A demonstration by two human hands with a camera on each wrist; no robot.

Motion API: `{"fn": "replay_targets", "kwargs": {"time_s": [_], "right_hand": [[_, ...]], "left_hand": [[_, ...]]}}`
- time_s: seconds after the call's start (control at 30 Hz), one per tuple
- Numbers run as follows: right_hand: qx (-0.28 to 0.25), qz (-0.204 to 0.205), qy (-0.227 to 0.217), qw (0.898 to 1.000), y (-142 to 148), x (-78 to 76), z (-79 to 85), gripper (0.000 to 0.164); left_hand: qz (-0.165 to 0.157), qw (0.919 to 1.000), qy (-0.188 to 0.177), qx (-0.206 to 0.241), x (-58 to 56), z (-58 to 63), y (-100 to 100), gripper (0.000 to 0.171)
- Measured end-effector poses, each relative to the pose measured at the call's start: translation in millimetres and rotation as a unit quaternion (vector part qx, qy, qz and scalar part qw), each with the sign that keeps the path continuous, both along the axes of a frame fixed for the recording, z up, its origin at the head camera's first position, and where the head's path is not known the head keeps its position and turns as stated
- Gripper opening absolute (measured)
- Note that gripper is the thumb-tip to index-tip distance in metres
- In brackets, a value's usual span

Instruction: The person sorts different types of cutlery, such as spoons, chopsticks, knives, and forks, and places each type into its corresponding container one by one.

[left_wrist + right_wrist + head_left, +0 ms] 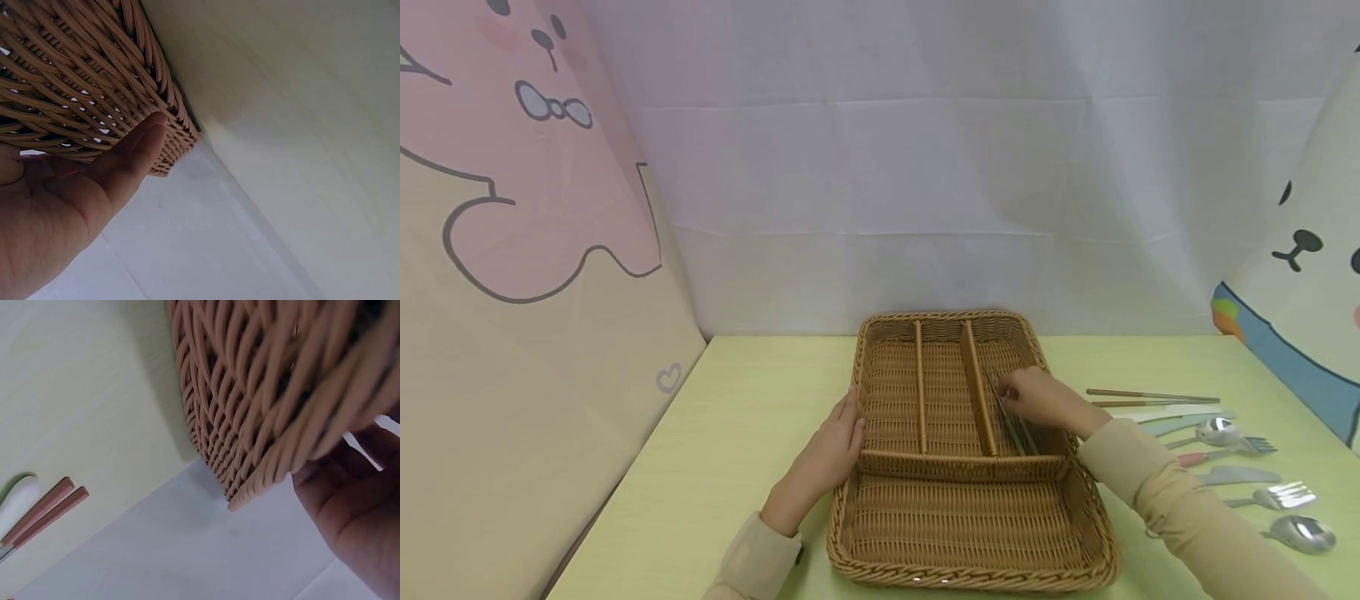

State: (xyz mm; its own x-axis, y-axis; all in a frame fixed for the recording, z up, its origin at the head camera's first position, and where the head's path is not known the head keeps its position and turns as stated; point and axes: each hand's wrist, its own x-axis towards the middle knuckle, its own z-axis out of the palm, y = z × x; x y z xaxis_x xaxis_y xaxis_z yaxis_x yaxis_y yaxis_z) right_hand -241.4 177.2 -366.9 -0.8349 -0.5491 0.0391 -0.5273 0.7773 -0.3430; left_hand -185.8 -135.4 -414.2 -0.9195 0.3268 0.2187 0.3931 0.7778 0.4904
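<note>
A brown wicker basket [962, 575] with several compartments stands on the pale yellow table. My left hand [827, 450] holds its left side, with the thumb over the rim and the fingers along the outer wall [75, 94]. My right hand [1037, 398] reaches down into the back right compartment, its fingers curled. They pinch thin dark green chopsticks [1013, 429], which lie slanted in that compartment. In the right wrist view the basket's wall hides the fingertips of my right hand [362, 519].
Right of the basket lie brown-handled chopsticks [1150, 394], a white-handled knife [1180, 412], a pink-handled fork [1221, 452], a spoon [1303, 533] and other cutlery, partly behind my right sleeve [1180, 500]. A white cloth wall [880, 192] rises behind the table.
</note>
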Motion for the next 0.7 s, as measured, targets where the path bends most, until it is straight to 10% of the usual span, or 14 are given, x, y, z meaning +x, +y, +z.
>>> {"fn": "replay_targets", "kwargs": {"time_s": [0.7], "right_hand": [[-0.047, -0.057, 0.078, 0.994, 37.3, 2.1, 24.2, 0.016]], "left_hand": [[0.0, 1.0, -0.004, 0.003, -0.9, -0.6, 0.6, 0.052]]}}
